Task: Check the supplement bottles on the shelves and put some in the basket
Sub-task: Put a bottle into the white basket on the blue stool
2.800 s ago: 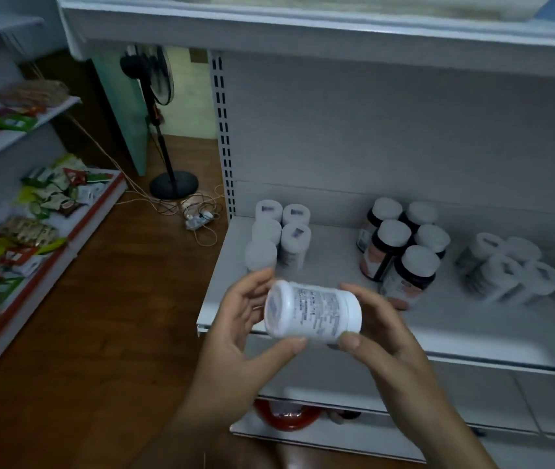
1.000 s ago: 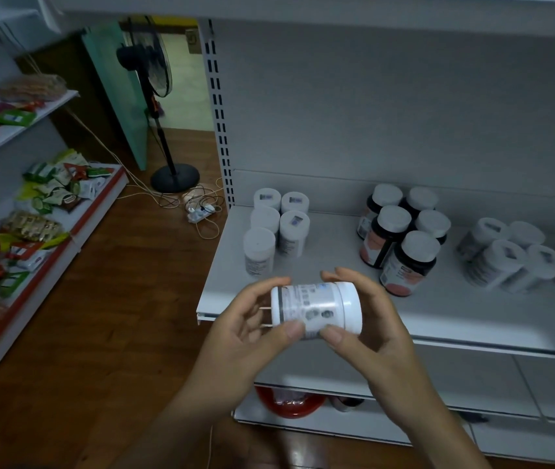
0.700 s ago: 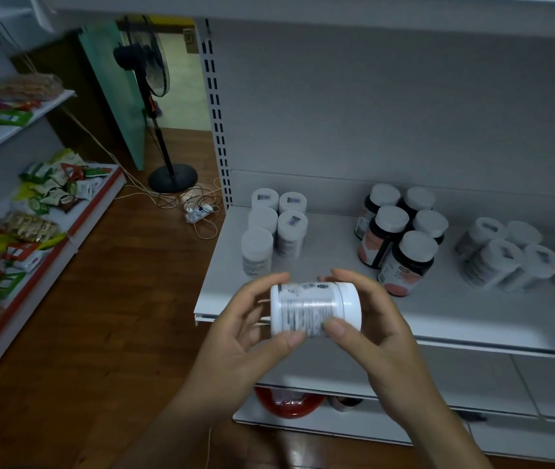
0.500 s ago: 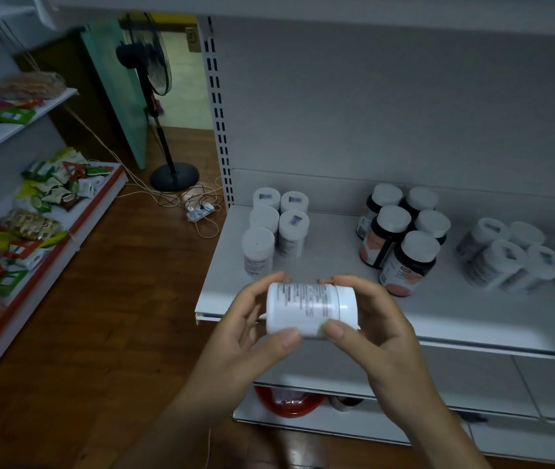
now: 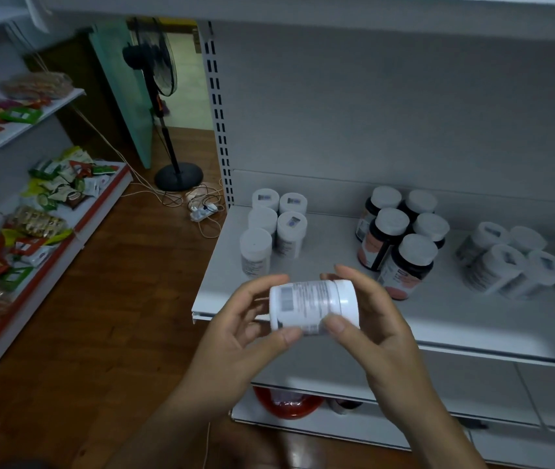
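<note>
2 hands show, the left hand [image 5: 235, 330] and the right hand [image 5: 380, 319], both bare; each runs into a bare forearm, the left forearm [image 5: 167, 424] and the right forearm [image 5: 431, 418], uncovered as far as the lower edge of the view; fingers slender, nails short and plain, seen best on the right thumb [image 5: 335, 324] and the left thumb [image 5: 291, 334]; the left forearm is shadowed and blurred.
</note>
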Demonstrator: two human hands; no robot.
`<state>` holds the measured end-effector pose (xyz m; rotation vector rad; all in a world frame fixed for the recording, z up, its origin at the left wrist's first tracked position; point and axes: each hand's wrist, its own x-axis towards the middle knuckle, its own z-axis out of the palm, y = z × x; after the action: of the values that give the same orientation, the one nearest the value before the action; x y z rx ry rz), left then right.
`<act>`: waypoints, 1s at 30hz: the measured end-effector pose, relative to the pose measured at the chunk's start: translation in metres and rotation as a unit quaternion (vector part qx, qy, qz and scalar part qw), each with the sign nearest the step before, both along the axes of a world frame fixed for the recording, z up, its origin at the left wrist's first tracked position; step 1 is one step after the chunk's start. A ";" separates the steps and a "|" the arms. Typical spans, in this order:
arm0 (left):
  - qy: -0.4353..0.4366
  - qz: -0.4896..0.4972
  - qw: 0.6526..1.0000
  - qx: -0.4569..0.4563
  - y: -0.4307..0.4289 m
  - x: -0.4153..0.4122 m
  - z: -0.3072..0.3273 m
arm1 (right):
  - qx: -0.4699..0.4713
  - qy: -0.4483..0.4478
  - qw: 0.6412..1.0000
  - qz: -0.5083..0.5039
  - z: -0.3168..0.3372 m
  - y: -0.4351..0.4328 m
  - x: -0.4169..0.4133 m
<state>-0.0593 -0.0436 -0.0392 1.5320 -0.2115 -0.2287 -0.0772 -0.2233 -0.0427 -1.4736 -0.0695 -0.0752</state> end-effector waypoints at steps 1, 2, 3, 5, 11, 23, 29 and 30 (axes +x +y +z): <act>0.003 0.007 1.000 -0.012 -0.004 0.000 0.001 | 0.005 -0.012 1.000 0.013 0.000 -0.003 -0.001; 0.005 0.008 1.000 -0.019 -0.007 0.000 0.000 | 0.006 -0.023 0.999 0.021 -0.001 -0.007 -0.001; 0.009 0.012 1.000 -0.021 -0.010 -0.002 -0.002 | 0.009 -0.031 0.999 0.025 0.000 -0.010 -0.001; 0.026 0.019 0.999 -0.025 -0.018 -0.006 -0.002 | 0.019 -0.026 0.999 0.016 0.000 -0.015 0.001; 0.023 0.043 0.998 -0.027 -0.036 -0.014 -0.003 | 0.030 0.015 0.998 0.045 -0.005 -0.033 0.005; -0.141 0.064 0.958 0.242 -0.016 -0.003 -0.015 | -0.034 0.005 0.998 0.048 -0.009 -0.001 0.022; -0.123 0.110 0.959 0.229 0.017 0.016 -0.021 | -0.055 -0.001 0.998 0.019 -0.005 0.040 0.037; -0.103 0.117 0.966 0.207 0.025 0.019 -0.027 | -0.038 0.003 0.999 0.001 -0.007 0.043 0.043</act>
<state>-0.0404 -0.0187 -0.0661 1.9824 -0.1489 0.0822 -0.0341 -0.1802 -0.0495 -1.5503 -0.0686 -0.0665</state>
